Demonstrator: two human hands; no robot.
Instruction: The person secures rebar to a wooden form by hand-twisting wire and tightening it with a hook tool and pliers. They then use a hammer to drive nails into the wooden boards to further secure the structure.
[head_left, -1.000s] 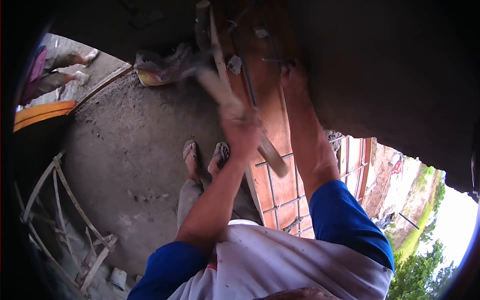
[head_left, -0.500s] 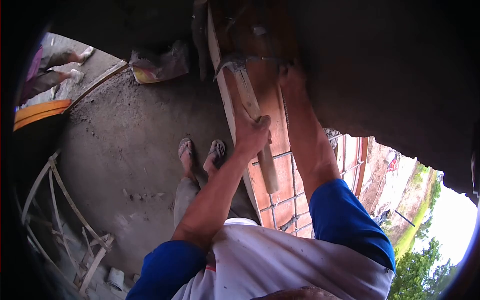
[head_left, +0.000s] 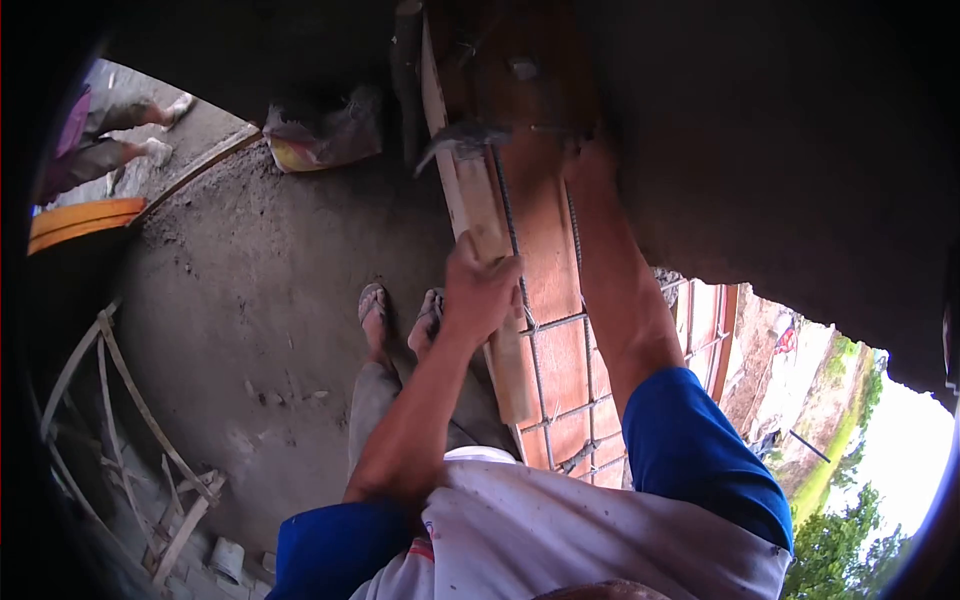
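My left hand [head_left: 482, 290] is closed round the wooden handle of a claw hammer [head_left: 515, 375]. The hammer's metal head [head_left: 465, 142] is at the upper end, over the left edge of a long wooden board form [head_left: 550, 270]. Steel bars [head_left: 537, 370] tied in a grid run along the form's inside. My right hand [head_left: 590, 165] reaches to the form's dark upper part, beside a bar; shadow and blur hide its fingers and anything in them.
A plastic sack [head_left: 325, 140] lies at the upper left, near a person's legs [head_left: 120, 135] and an orange curved object [head_left: 85, 222]. Wooden strips [head_left: 150, 420] and a pale container [head_left: 228, 558] are at lower left. A dark rough-edged surface [head_left: 780, 190] overhangs the right.
The hammer and my left hand have moved left and slightly down, and more of the bar beside the hammer shows. My right hand has stayed almost in place.
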